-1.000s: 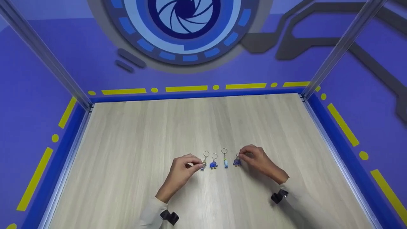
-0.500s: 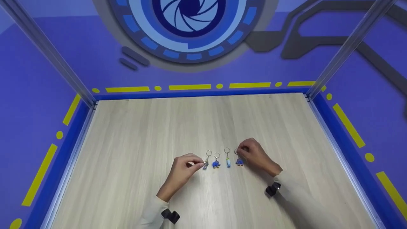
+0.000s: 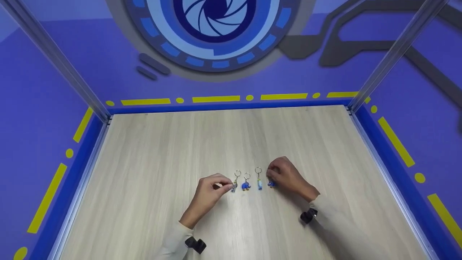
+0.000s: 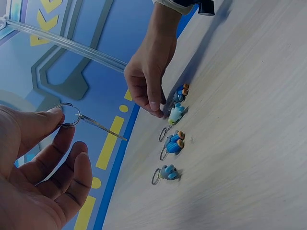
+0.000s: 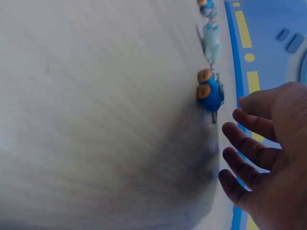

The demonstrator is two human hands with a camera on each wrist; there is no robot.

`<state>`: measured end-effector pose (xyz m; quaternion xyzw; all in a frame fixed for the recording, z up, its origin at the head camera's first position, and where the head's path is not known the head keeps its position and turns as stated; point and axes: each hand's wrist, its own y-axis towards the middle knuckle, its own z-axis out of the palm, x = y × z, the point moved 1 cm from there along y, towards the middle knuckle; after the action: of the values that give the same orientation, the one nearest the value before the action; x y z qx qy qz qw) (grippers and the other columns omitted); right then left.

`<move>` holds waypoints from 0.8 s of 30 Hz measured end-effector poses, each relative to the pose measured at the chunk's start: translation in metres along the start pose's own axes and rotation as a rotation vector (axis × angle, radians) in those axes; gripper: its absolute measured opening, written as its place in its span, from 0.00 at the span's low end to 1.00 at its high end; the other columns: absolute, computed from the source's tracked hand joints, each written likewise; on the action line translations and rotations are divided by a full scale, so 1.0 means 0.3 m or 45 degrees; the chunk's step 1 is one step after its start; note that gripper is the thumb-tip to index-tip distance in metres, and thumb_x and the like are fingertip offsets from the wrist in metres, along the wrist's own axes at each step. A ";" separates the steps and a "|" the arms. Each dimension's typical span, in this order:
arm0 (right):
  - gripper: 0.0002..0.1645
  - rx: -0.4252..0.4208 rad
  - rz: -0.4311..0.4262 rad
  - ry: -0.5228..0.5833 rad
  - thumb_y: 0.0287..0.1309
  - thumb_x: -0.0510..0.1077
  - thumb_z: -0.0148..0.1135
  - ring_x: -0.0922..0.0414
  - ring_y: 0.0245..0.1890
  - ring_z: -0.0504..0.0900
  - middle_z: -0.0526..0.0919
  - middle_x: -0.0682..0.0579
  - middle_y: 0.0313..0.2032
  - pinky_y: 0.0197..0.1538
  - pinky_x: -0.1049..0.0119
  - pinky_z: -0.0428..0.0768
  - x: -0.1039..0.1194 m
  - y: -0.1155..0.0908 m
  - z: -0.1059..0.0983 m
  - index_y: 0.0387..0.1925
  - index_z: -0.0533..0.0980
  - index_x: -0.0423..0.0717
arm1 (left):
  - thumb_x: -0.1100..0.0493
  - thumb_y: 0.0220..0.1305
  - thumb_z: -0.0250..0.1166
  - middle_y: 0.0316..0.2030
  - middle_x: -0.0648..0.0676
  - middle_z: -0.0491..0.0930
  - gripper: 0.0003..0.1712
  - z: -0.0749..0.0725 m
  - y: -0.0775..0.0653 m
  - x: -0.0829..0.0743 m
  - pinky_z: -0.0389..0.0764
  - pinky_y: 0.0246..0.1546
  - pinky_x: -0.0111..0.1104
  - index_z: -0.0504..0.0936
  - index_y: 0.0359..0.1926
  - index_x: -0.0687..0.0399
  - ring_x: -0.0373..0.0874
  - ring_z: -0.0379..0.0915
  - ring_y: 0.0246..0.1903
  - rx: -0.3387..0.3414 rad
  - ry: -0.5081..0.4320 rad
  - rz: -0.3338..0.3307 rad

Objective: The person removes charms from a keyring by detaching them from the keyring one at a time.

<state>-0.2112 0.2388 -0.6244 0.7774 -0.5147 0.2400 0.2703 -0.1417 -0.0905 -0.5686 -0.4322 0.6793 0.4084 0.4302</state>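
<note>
My left hand [image 3: 213,191] pinches a silver key ring [image 4: 70,115] between thumb and forefinger. A thin, flat metal piece [image 4: 103,127] sticks out from it, seen nearly edge-on. Past these fingertips lies a grey-blue figure keychain [image 4: 169,172], leftmost of a row on the table. Beside it come a blue elephant keychain [image 3: 245,186] with orange feet and a pale blue one [image 3: 259,184]. My right hand [image 3: 288,177] is over the rightmost blue keychain [image 5: 209,93], hiding most of it in the head view. In the right wrist view its fingers are spread and apart from that keychain.
The pale wood table [image 3: 173,144] is bounded by blue-purple panels [image 3: 216,85] at the back and both sides. Metal posts [image 3: 393,54] stand at its far corners.
My right hand has shifted left relative to the rightmost keychain and covers more of it, including its ring. My left hand stays beside the leftmost keychain. The head view has swung slightly.
</note>
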 end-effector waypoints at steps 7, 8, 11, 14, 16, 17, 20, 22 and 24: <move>0.05 -0.016 -0.106 0.021 0.67 0.34 0.75 0.49 0.50 0.81 0.87 0.54 0.38 0.58 0.46 0.79 0.031 -0.010 -0.007 0.36 0.85 0.45 | 0.61 0.72 0.76 0.39 0.44 0.90 0.06 -0.008 -0.001 0.006 0.83 0.42 0.30 0.95 0.41 0.43 0.38 0.84 0.40 0.005 0.020 -0.046; 0.05 -0.023 -0.117 0.023 0.67 0.34 0.75 0.48 0.49 0.81 0.87 0.54 0.38 0.58 0.46 0.79 0.033 -0.011 -0.009 0.36 0.85 0.45 | 0.61 0.72 0.76 0.39 0.44 0.90 0.05 -0.011 -0.002 0.009 0.83 0.42 0.30 0.95 0.42 0.44 0.38 0.84 0.40 0.004 0.025 -0.045; 0.06 -0.046 -0.161 0.031 0.66 0.33 0.76 0.48 0.48 0.81 0.88 0.53 0.37 0.56 0.47 0.79 0.041 -0.013 -0.018 0.35 0.85 0.44 | 0.60 0.73 0.76 0.39 0.45 0.90 0.02 -0.024 -0.007 0.025 0.83 0.42 0.31 0.95 0.42 0.49 0.39 0.83 0.39 -0.005 0.050 -0.048; 0.06 -0.066 -0.191 0.043 0.64 0.32 0.77 0.47 0.48 0.82 0.88 0.53 0.37 0.56 0.48 0.78 0.045 -0.015 -0.024 0.35 0.86 0.43 | 0.60 0.73 0.75 0.39 0.43 0.90 0.02 -0.045 -0.015 0.047 0.83 0.42 0.32 0.94 0.42 0.51 0.39 0.83 0.39 -0.016 0.081 -0.060; 0.06 -0.076 -0.201 0.058 0.63 0.31 0.78 0.47 0.48 0.82 0.89 0.52 0.36 0.56 0.47 0.78 0.046 -0.016 -0.029 0.35 0.86 0.41 | 0.61 0.73 0.75 0.38 0.42 0.89 0.02 -0.063 -0.022 0.068 0.84 0.41 0.34 0.94 0.42 0.50 0.39 0.82 0.38 -0.030 0.108 -0.068; 0.06 -0.079 -0.200 0.065 0.62 0.30 0.78 0.47 0.48 0.82 0.89 0.52 0.36 0.56 0.47 0.78 0.046 -0.017 -0.032 0.35 0.86 0.41 | 0.61 0.73 0.75 0.38 0.42 0.89 0.02 -0.072 -0.027 0.078 0.84 0.40 0.34 0.94 0.42 0.50 0.38 0.82 0.38 -0.037 0.128 -0.071; 0.06 -0.082 -0.190 0.068 0.62 0.30 0.78 0.47 0.48 0.82 0.89 0.53 0.36 0.56 0.48 0.78 0.045 -0.023 -0.040 0.35 0.87 0.41 | 0.61 0.73 0.75 0.37 0.42 0.88 0.02 -0.101 -0.038 0.113 0.83 0.39 0.34 0.94 0.41 0.51 0.38 0.82 0.38 -0.064 0.194 -0.076; 0.06 -0.082 -0.178 0.065 0.62 0.30 0.77 0.47 0.49 0.82 0.89 0.53 0.36 0.57 0.48 0.78 0.043 -0.028 -0.047 0.35 0.87 0.41 | 0.60 0.73 0.75 0.36 0.42 0.88 0.02 -0.120 -0.044 0.134 0.82 0.38 0.32 0.94 0.41 0.54 0.37 0.81 0.38 -0.081 0.231 -0.085; 0.06 -0.085 -0.175 0.064 0.62 0.29 0.77 0.46 0.49 0.82 0.89 0.52 0.37 0.58 0.47 0.78 0.039 -0.033 -0.054 0.35 0.87 0.40 | 0.60 0.73 0.76 0.36 0.43 0.87 0.04 -0.137 -0.047 0.151 0.81 0.37 0.31 0.93 0.40 0.57 0.38 0.81 0.37 -0.097 0.257 -0.097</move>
<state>-0.1994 0.2451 -0.6065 0.7952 -0.4608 0.2231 0.3249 -0.1495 -0.1434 -0.6016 -0.5126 0.6863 0.3715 0.3580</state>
